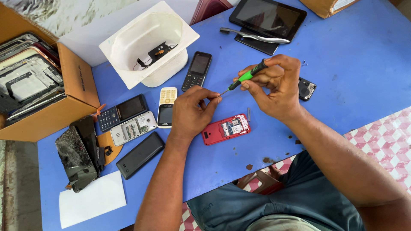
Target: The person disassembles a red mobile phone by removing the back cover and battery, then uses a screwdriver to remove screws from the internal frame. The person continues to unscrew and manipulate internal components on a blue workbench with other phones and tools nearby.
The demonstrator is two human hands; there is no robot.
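Red phone [225,128] lies below both hands' screwdriver [245,77].

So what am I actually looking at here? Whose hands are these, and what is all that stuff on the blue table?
There is one picture, taken by a camera worn on a person's head, looking down at their own two bare hands over a blue table. The right hand holds a green-handled screwdriver; the left hand pinches at its tip. Just below lies a red phone with its back off. Around it are several keypad phones, a dark tablet, a toothbrush, a white plastic tub holding small parts, a cracked screen and a cardboard box of old screens.
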